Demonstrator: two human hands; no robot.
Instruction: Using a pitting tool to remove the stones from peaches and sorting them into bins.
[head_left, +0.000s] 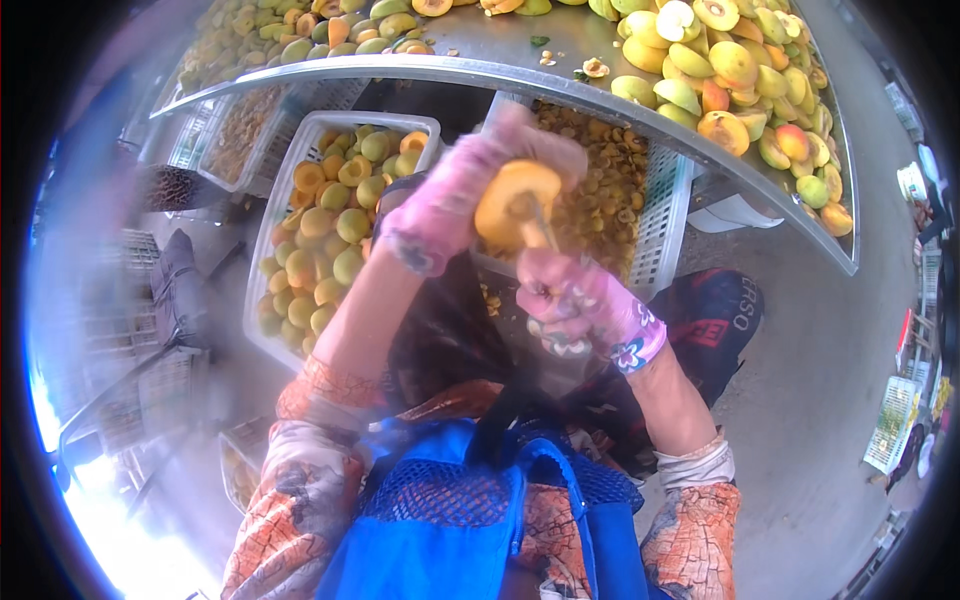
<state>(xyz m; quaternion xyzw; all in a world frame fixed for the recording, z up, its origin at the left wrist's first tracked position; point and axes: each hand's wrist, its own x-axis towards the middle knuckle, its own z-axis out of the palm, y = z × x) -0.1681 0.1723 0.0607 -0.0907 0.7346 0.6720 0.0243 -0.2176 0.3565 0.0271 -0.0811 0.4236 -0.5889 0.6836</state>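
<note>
My left hand (459, 180), in a pink glove and blurred by motion, holds a halved yellow peach (496, 204) with its cut face towards me. In my right hand (577, 306), also pink-gloved, is a small pitting tool (541, 228); its metal end meets the hollow at the middle of the peach half. Most of the tool's handle is hidden by my fingers. Below both hands, a white plastic crate (667, 225) holds brown and orange peach scraps (611, 176). To the left stands another white crate (262, 277), full of peaches (319, 247), many of them cut.
Ahead, a metal table (480, 34) with a raised rim carries heaps of peach halves (720, 67) at right and left. Under its left side is another crate of scraps (240, 135). Another person's shoe (178, 289) shows at left. My knees flank the work.
</note>
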